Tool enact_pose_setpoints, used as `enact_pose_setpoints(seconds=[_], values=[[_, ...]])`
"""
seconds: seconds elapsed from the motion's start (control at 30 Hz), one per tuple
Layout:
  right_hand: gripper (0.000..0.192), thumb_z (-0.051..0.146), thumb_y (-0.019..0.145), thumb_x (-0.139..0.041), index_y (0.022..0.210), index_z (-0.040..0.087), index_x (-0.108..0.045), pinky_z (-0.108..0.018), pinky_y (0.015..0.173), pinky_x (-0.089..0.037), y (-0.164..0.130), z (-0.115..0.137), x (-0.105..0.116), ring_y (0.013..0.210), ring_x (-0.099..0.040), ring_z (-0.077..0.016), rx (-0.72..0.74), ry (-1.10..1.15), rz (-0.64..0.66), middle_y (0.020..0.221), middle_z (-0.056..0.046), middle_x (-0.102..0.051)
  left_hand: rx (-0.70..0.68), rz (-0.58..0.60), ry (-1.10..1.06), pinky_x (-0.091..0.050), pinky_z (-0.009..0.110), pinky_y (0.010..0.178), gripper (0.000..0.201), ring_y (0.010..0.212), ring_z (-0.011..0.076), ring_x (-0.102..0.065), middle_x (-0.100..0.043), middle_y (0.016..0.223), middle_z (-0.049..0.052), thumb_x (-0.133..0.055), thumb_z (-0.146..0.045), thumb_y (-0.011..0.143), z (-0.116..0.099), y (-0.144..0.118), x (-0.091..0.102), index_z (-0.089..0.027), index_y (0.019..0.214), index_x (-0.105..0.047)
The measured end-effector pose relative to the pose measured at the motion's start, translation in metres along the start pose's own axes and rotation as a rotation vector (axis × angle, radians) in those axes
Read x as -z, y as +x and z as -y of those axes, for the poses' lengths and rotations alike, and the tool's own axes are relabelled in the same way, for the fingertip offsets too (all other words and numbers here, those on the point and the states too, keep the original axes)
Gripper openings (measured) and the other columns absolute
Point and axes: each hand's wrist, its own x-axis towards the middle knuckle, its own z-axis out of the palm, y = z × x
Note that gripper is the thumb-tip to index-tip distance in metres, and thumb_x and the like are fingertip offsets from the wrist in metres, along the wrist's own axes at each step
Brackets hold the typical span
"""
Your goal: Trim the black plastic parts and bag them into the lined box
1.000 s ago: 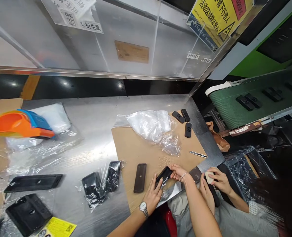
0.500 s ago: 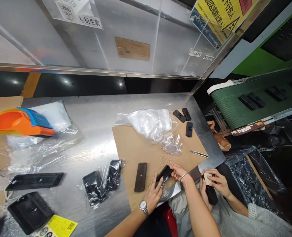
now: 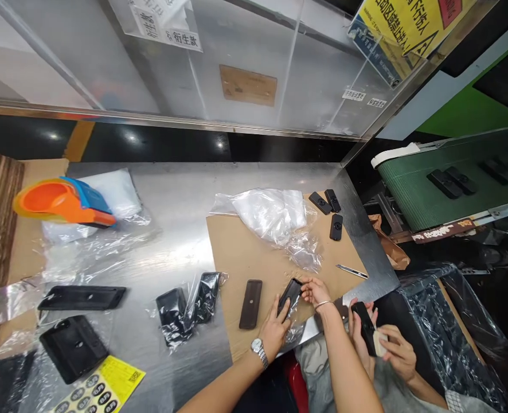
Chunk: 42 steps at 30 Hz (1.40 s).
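My left hand (image 3: 275,328), below a wristwatch, grips a small black plastic case (image 3: 290,293) from its near left side. Closed at the far right end of the same case are the fingers of my right hand (image 3: 315,291); whether they pinch the case or its wrapping is hard to see. Clear plastic film (image 3: 294,330) hangs around the case's lower side. Just left of my hands, a dark brown-black rectangular cover (image 3: 250,304) lies flat on a cardboard sheet (image 3: 230,252). Two black parts in clear bags (image 3: 174,312) lie further left on the metal table.
At right, a co-worker's hands (image 3: 398,347) hold a black part and a cream block. A knife (image 3: 352,271), crumpled plastic bags (image 3: 275,215) and small black parts (image 3: 336,227) lie on the cardboard. Orange and blue scoops (image 3: 65,201) sit left; a green conveyor (image 3: 409,189) runs right.
The view has shifted slightly left, so the scene sits further right. Both my hands stay on the black case. The co-worker's cream block has moved from the top to the lower end of their part.
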Motion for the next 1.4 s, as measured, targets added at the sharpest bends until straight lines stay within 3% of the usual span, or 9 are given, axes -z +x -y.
enact_pose_setpoints(seconds=[0.17,0.37,0.6,0.73,0.83,0.9,1.13,1.27,1.4], values=[[0.026,0.032,0.087,-0.038,0.102,0.017,-0.054,-0.024,0.055,-0.048,-0.024,0.000,0.013,0.075,-0.058,-0.0137,0.076,0.086,-0.116,0.085,-0.003,-0.059,-0.027,-0.078,-0.060,-0.023,0.058,0.099,0.019,0.131,0.0309,-0.007,-0.035,0.137,-0.003,-0.046,-0.022,0.080,-0.015,-0.003,0.044,-0.022,0.075,-0.064],[0.056,0.029,0.084,-0.004,0.097,0.022,-0.058,-0.021,0.042,-0.039,-0.085,-0.029,0.129,0.080,-0.062,-0.0226,0.400,-0.083,-0.452,0.066,0.001,-0.059,0.355,-0.098,-0.198,-0.038,0.047,0.091,0.024,0.116,0.0253,-0.038,-0.047,0.125,0.003,-0.045,-0.032,0.080,-0.010,-0.036,0.114,-0.030,0.078,-0.069],[0.027,0.045,0.071,-0.043,0.090,0.035,-0.059,-0.037,0.059,-0.046,-0.102,-0.023,0.193,0.108,-0.049,-0.0335,0.601,-0.533,-0.122,0.091,0.000,-0.064,0.651,-0.263,-0.265,-0.045,0.028,0.060,0.035,0.063,0.0143,-0.053,-0.057,0.064,0.002,-0.039,-0.038,0.083,0.043,-0.048,0.174,-0.020,0.075,-0.068],[0.022,0.037,0.067,-0.057,0.089,0.036,-0.059,-0.036,0.055,-0.045,-0.121,-0.036,0.169,0.094,-0.057,-0.0323,0.522,-0.555,0.124,0.081,-0.002,-0.065,0.752,-0.536,-0.098,-0.043,0.023,0.056,0.033,0.059,0.0122,-0.053,-0.058,0.064,0.001,-0.040,-0.037,0.083,0.070,-0.044,0.189,-0.017,0.082,-0.067],[0.020,0.031,0.081,-0.045,0.094,0.028,-0.059,-0.032,0.055,-0.046,-0.129,-0.043,0.115,0.090,-0.058,-0.0279,0.368,-0.594,0.210,0.082,-0.002,-0.064,0.795,-0.622,0.011,-0.041,0.025,0.061,0.034,0.062,0.0133,-0.051,-0.055,0.066,0.002,-0.039,-0.036,0.084,0.085,-0.036,0.189,-0.015,0.090,-0.065],[0.032,0.030,0.090,-0.028,0.100,0.022,-0.057,-0.032,0.065,-0.047,-0.125,-0.049,0.067,0.093,-0.056,-0.0221,0.342,-0.604,0.228,0.092,-0.003,-0.061,0.790,-0.629,0.057,-0.040,0.026,0.063,0.035,0.063,0.0132,-0.050,-0.052,0.067,0.003,-0.038,-0.035,0.085,0.091,-0.030,0.183,-0.015,0.095,-0.064],[0.026,0.033,0.085,-0.046,0.107,0.019,-0.051,-0.034,0.078,-0.046,-0.093,-0.093,-0.066,0.091,-0.053,-0.0151,0.346,-0.586,0.074,0.110,-0.006,-0.052,0.705,-0.411,0.092,-0.037,0.023,0.060,0.031,0.065,0.0135,-0.049,-0.050,0.072,0.004,-0.037,-0.030,0.085,0.095,-0.014,0.136,-0.018,0.100,-0.062],[0.025,0.035,0.085,-0.043,0.101,0.019,-0.053,-0.027,0.064,-0.048,-0.098,-0.099,-0.070,0.075,-0.056,-0.0132,0.402,-0.535,0.080,0.087,-0.003,-0.059,0.691,-0.279,0.081,-0.036,0.023,0.055,0.028,0.064,0.0139,-0.050,-0.051,0.075,0.005,-0.037,-0.027,0.084,0.092,-0.012,0.111,-0.019,0.096,-0.062],[0.028,0.039,0.083,-0.037,0.094,0.022,-0.056,-0.024,0.050,-0.045,-0.098,-0.051,-0.009,0.071,-0.059,-0.0181,0.432,-0.505,0.189,0.069,0.001,-0.060,0.658,-0.171,0.032,-0.040,0.023,0.058,0.025,0.065,0.0136,-0.054,-0.054,0.077,0.005,-0.039,-0.023,0.083,0.094,-0.013,0.095,-0.018,0.090,-0.063]])
